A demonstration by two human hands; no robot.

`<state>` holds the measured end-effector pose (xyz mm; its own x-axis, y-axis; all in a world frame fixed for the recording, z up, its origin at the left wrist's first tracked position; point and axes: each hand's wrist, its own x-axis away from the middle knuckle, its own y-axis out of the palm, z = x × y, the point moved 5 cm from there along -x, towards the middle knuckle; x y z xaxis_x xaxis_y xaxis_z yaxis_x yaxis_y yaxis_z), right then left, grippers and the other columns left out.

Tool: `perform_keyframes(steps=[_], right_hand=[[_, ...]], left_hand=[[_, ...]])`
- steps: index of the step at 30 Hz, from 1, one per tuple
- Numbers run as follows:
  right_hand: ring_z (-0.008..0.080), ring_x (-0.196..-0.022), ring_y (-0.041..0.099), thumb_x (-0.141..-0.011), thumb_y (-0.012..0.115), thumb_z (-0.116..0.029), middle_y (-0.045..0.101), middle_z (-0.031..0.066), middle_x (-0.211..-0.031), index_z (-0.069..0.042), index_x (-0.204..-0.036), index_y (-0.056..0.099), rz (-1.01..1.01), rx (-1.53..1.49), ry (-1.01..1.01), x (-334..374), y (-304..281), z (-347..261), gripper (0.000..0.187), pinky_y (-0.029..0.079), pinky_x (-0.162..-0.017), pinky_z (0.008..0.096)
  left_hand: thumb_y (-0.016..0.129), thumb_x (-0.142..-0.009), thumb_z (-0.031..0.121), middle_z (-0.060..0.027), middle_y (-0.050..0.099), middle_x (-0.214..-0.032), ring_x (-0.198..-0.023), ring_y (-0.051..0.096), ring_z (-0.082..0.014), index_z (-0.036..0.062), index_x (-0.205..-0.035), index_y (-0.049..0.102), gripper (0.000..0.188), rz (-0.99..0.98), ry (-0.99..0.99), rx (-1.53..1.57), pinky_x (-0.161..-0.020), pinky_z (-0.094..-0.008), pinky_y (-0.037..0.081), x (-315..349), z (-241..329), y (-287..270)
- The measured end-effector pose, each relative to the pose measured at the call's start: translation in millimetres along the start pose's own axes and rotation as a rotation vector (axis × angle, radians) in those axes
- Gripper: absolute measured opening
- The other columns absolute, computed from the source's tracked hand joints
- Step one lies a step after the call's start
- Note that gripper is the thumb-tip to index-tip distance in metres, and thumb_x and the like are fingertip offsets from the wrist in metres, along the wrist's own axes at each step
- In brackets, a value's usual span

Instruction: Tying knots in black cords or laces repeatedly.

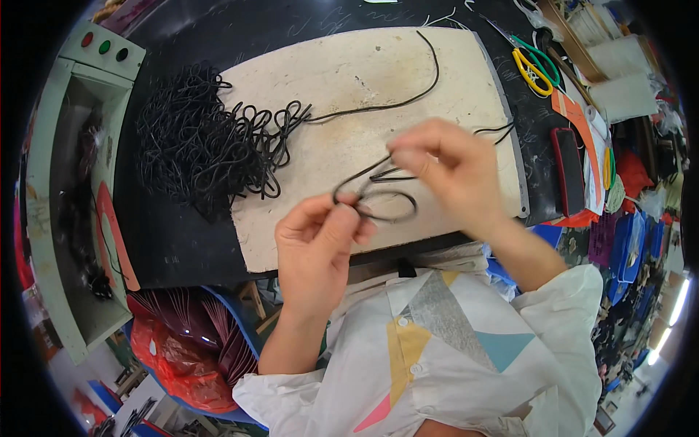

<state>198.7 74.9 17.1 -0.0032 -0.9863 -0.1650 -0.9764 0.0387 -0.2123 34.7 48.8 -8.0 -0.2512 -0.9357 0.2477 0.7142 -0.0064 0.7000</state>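
Note:
A thin black cord (394,218) is bent into loops above a pale board (349,84). My left hand (320,237) pinches the crossing of the loops between thumb and fingertips. Up and to the right of it, my right hand (448,160) grips another stretch of the same cord between thumb and forefinger, slightly blurred. Past the right hand, some cord shows near the board's right edge. A big tangled heap of black cord (196,138) covers the board's left side. One strand runs from the heap across the board and curves up to its far edge.
Yellow- and green-handled scissors (535,69) lie at the far right of the black table (171,251). Nearer on that side is a dark red phone (568,171). A metal control box with buttons (102,51) stands at the left. Below it sits a red plastic bag (178,364).

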Motion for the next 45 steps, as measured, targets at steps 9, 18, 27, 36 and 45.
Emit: perform_keyframes(steps=[9,18,27,36,45], right_hand=[[0.0162,-0.077,0.051,-0.057,0.073,-0.01,0.057,-0.0001,-0.079,-0.009,-0.082,0.065,0.004,0.567,-0.508,27.5,13.7,-29.3,0.026,0.036,-0.071,0.0299],[0.013,-0.074,0.057,-0.074,0.062,-0.004,0.06,0.0078,-0.077,0.001,-0.087,0.061,-0.201,-0.189,0.199,30.9,14.4,5.4,0.014,0.043,-0.068,0.0248],[0.0201,-0.072,0.06,-0.075,0.057,-0.002,0.061,0.012,-0.079,0.001,-0.089,0.06,-0.398,0.005,0.137,31.2,13.3,-4.5,0.014,0.046,-0.063,0.0266],[0.025,-0.064,0.058,-0.069,0.057,0.0,0.058,0.009,-0.07,-0.003,-0.09,0.059,-0.492,0.547,-0.239,46.9,13.9,-21.2,0.021,0.046,-0.054,0.0327],[0.0218,-0.061,0.059,-0.074,0.057,-0.001,0.061,0.0111,-0.071,0.0,-0.088,0.063,-0.232,0.189,0.039,40.5,0.4,-11.8,0.016,0.046,-0.053,0.0278]], left_hand=[[0.057,-0.08,-0.004,-0.0055,0.054,-0.083,-0.071,0.051,-0.0081,-0.0056,-0.091,0.059,0.011,-0.092,0.207,-0.624,-0.064,-0.0182,0.041,-7.8,-5.1,-5.6],[0.057,-0.078,-0.006,-0.0111,0.06,-0.085,-0.076,0.06,-0.0123,-0.0078,-0.09,0.058,0.012,-0.132,-0.103,-0.42,-0.066,-0.0224,0.051,-4.2,-12.5,-2.5],[0.061,-0.074,-0.008,-0.0119,0.063,-0.075,-0.064,0.062,-0.0137,-0.0075,-0.083,0.06,0.01,-0.165,-0.032,-0.687,-0.058,-0.0211,0.052,-2.3,0.2,2.0],[0.064,-0.069,-0.009,-0.0099,0.062,-0.07,-0.061,0.06,-0.0112,-0.007,-0.078,0.059,0.01,-0.311,-0.047,-0.961,-0.056,-0.0197,0.05,-3.5,-2.7,6.4],[0.061,-0.077,-0.002,-0.0117,0.061,-0.079,-0.071,0.062,-0.0151,-0.0069,-0.084,0.055,0.01,-0.172,-0.111,-0.636,-0.063,-0.0229,0.052,-2.6,-9.7,-8.2]])
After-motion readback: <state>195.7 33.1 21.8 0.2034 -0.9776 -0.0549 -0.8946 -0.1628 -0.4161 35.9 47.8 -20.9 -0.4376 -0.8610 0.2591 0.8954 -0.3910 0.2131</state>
